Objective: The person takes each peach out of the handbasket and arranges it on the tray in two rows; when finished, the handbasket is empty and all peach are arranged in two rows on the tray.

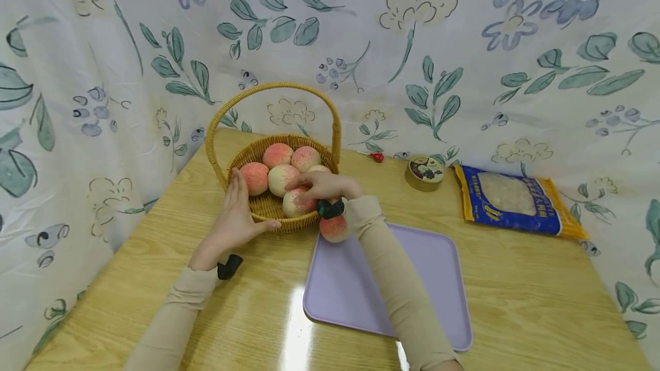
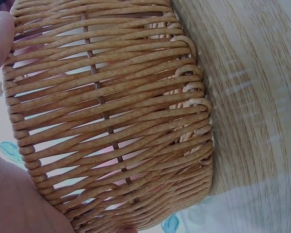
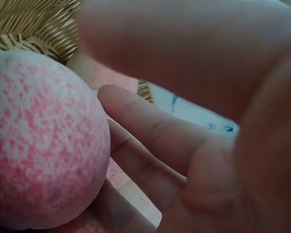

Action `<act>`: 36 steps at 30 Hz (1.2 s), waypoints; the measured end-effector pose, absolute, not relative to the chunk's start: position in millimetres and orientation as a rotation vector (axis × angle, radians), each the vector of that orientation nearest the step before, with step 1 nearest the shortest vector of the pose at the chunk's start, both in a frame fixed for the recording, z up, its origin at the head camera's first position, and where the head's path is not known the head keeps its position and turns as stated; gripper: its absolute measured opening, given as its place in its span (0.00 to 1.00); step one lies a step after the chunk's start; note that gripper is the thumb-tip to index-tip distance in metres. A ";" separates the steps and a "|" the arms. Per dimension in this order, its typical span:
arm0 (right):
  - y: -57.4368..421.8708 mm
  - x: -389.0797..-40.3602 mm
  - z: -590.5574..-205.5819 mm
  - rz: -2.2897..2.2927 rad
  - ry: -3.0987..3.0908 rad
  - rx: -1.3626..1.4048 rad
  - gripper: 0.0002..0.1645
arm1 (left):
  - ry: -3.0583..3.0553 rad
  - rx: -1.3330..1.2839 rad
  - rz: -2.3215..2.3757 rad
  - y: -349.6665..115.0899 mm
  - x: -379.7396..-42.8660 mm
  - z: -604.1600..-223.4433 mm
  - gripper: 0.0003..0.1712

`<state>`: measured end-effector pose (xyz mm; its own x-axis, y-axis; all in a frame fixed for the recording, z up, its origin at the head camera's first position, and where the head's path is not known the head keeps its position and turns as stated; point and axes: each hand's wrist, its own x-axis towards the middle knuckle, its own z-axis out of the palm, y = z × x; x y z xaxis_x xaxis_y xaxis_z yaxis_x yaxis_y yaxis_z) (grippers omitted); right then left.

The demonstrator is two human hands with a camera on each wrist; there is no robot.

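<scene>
A wicker basket (image 1: pixel 290 224) with a tall arched handle holds several pink-and-cream peaches (image 1: pixel 277 155). Against its left front side rests my left hand (image 1: pixel 233 219), fingers straight along the rim and thumb stretched across the front; the left wrist view shows the woven wall (image 2: pixel 106 111) close up. My right hand (image 1: pixel 330 186) reaches over the basket's right side, its fingers at the front peach (image 1: pixel 298 204). In the right wrist view, fingertips touch the side of that peach (image 3: pixel 43 141), while the thumb stands apart from it. Another peach (image 1: pixel 334 229) lies on the lilac tray's (image 1: pixel 350 296) far left corner.
Behind the tray stand a round tin (image 1: pixel 424 174) and a small red item (image 1: pixel 377 157). A blue and yellow food packet (image 1: pixel 515 199) lies at the back right of the wooden table (image 1: pixel 541 296). A floral curtain (image 1: pixel 361 44) closes off the back and sides.
</scene>
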<state>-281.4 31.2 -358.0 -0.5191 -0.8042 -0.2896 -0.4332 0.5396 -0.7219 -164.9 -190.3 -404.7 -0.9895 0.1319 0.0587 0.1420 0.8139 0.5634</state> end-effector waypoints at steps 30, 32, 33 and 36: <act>0.4 -266.4 -380.0 -1.054 2.200 -0.956 0.35 | -2.935 -0.259 -0.969 -180.9 -170.8 -406.5 0.81; 7.0 -267.2 -378.5 -1.254 2.061 -0.888 0.35 | -2.947 -0.264 -0.960 -179.7 -171.4 -407.2 0.80; 10.9 -268.0 -377.8 -1.370 1.961 -0.852 0.36 | -2.947 -0.264 -0.964 -179.3 -171.7 -407.3 0.80; 23.4 -269.4 -373.8 -1.684 1.584 -0.753 0.37 | -2.948 -0.250 -0.988 -179.7 -171.4 -406.4 0.80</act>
